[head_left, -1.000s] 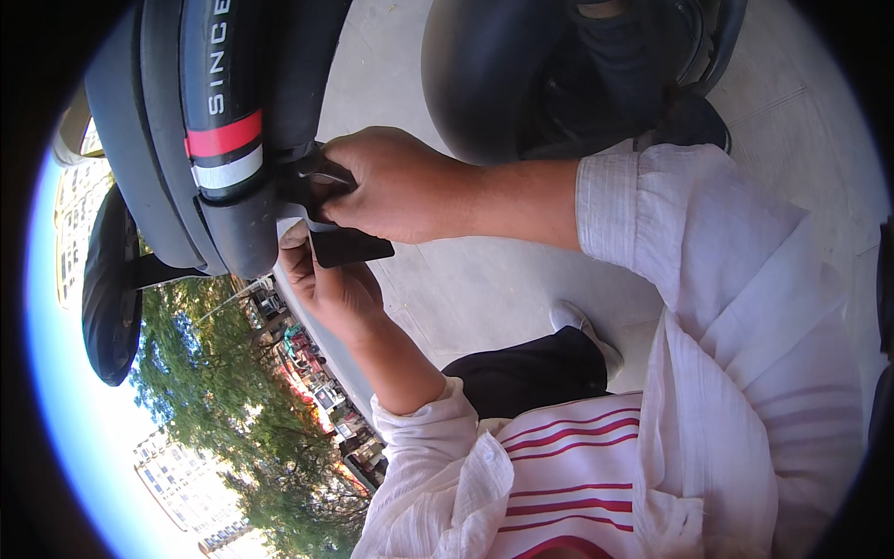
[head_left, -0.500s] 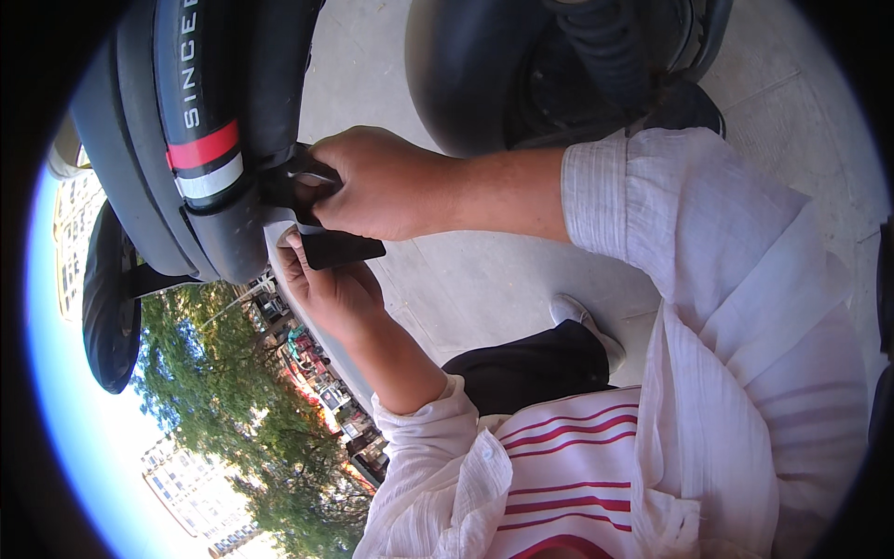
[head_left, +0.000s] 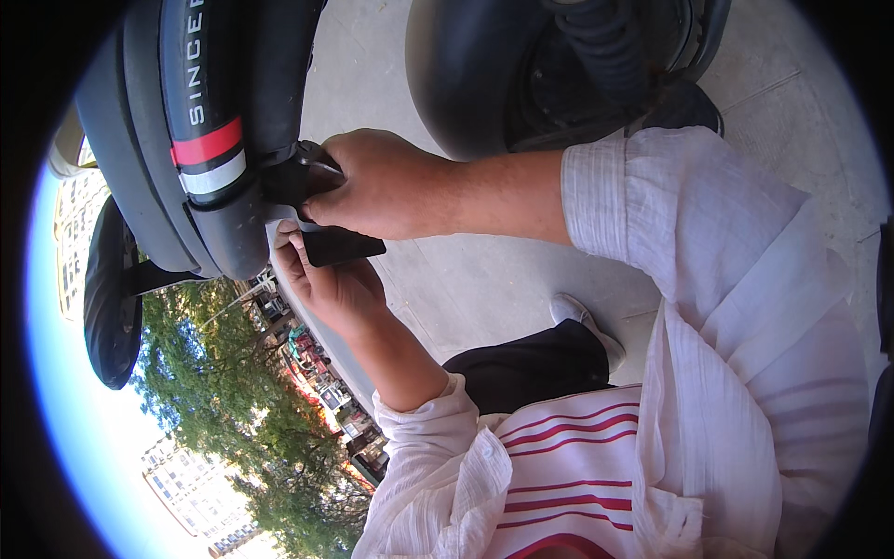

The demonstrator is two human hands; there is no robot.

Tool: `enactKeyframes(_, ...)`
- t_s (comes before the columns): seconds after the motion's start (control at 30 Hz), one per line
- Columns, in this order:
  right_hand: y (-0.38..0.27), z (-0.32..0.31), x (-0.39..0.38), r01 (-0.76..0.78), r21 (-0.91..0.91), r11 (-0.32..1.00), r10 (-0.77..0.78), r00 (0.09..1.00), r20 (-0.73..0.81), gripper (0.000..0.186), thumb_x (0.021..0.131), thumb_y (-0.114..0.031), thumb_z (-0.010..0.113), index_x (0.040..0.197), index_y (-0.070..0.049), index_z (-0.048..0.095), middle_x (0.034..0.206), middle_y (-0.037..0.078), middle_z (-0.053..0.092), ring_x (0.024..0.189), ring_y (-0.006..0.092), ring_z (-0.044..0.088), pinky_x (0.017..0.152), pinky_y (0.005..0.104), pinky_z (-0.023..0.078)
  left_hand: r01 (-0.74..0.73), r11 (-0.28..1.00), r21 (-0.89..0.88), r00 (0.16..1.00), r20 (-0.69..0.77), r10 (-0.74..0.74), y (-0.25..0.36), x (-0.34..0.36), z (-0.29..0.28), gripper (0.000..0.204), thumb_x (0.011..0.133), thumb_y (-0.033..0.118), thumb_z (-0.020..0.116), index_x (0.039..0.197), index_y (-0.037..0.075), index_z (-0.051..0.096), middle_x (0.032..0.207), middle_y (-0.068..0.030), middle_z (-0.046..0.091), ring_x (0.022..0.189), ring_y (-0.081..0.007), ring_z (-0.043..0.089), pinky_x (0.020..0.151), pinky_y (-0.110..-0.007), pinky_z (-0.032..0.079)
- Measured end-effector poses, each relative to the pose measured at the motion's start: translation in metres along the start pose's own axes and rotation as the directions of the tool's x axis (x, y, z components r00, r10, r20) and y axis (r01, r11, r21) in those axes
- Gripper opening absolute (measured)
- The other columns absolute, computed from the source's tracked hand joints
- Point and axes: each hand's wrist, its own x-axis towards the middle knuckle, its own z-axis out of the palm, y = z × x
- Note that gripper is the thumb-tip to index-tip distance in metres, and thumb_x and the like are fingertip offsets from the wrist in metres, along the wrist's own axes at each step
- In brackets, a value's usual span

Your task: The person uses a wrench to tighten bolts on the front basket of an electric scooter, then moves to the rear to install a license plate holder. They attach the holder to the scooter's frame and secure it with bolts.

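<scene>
My right hand (head_left: 391, 186) is closed at the lower end of a dark vehicle body panel (head_left: 209, 102) with a red and a white band. Its thumb and fingers press on a glossy black part (head_left: 318, 166) that I cannot name; the fingertips are partly hidden. Just below, my left hand (head_left: 326, 289) pinches a thin flat black piece (head_left: 340, 246) with a pale grey edge toward the panel. Whether that piece is fixed to the panel cannot be seen. Beside both hands is the panel's rounded grey end (head_left: 228, 233).
A black tyre (head_left: 466, 84) and a coiled spring (head_left: 605, 42) stand at the top, over grey paving (head_left: 484, 279). A ribbed black part (head_left: 112, 298) juts out at the left. My shoe (head_left: 589, 331) shows below my right arm. Trees (head_left: 242, 401) and buildings appear tilted at lower left.
Both hands keep their hold. The panel sits very slightly farther right in the picture, and the fingers of my left hand have shifted a little on the flat black piece.
</scene>
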Motion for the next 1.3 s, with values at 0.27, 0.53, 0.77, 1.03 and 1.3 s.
enactKeyframes(0.27, 0.004, 0.004, 0.004, 0.085, 0.040, 0.996, -0.082, 0.994, -0.066, 0.032, 0.078, -0.023, 0.064, 0.089, 0.007, 0.060, 0.079, 0.021, 0.065, 0.076, 0.0310, 0.065, 0.070, 0.0400, 0.049, 0.059, 0.998, 0.022, 0.997, 0.052, -0.061, 0.000, 0.005, -0.015, 0.018, 0.096, 0.014, 0.058, 0.109, 0.002, 0.055, 0.101, -0.0125, 0.064, 0.091, -0.0185, 0.065, 0.079, -0.032, 0.055)
enactKeyframes(0.53, 0.002, 0.001, 0.003, 0.049, 0.018, 0.999, -0.049, 0.998, -0.036, 0.031, 0.078, -0.023, 0.063, 0.088, 0.006, 0.059, 0.078, 0.018, 0.065, 0.076, 0.0257, 0.064, 0.070, 0.0370, 0.048, 0.019, 0.998, 0.053, 0.998, 0.065, -0.023, 0.000, 0.001, -0.007, 0.016, 0.097, 0.015, 0.057, 0.106, 0.001, 0.056, 0.099, -0.0112, 0.065, 0.089, -0.0174, 0.065, 0.079, -0.032, 0.054)
enactKeyframes(0.77, 0.001, 0.001, 0.003, -0.039, -0.008, 0.999, 0.039, 0.998, 0.043, 0.026, 0.078, -0.020, 0.065, 0.084, 0.004, 0.059, 0.081, 0.016, 0.064, 0.074, 0.0260, 0.060, 0.071, 0.0382, 0.047, 0.049, 0.996, 0.075, 0.999, 0.004, -0.049, 0.003, 0.004, -0.010, 0.020, 0.096, 0.011, 0.056, 0.113, 0.002, 0.054, 0.105, -0.0115, 0.063, 0.095, -0.0193, 0.064, 0.084, -0.033, 0.053)
enactKeyframes(1.03, 0.001, -0.001, -0.001, 0.094, 0.092, 0.991, -0.096, 0.995, 0.021, 0.020, 0.081, -0.015, 0.064, 0.092, 0.001, 0.059, 0.085, 0.009, 0.062, 0.082, 0.0182, 0.059, 0.076, 0.0337, 0.047, 0.130, 0.987, 0.090, 0.991, -0.027, -0.128, 0.004, 0.007, -0.017, 0.025, 0.098, 0.013, 0.055, 0.117, -0.003, 0.056, 0.113, -0.0120, 0.063, 0.103, -0.0185, 0.061, 0.089, -0.033, 0.050)
enactKeyframes(1.3, 0.002, -0.002, 0.000, 0.097, 0.047, 0.994, -0.098, 0.995, 0.011, 0.024, 0.081, -0.019, 0.065, 0.084, 0.004, 0.058, 0.078, 0.013, 0.062, 0.076, 0.0218, 0.060, 0.073, 0.0357, 0.047, 0.000, 0.992, 0.123, 0.999, 0.049, -0.006, 0.003, 0.000, -0.012, 0.029, 0.097, 0.006, 0.053, 0.124, -0.004, 0.052, 0.119, -0.0127, 0.060, 0.108, -0.0180, 0.059, 0.094, -0.032, 0.046)
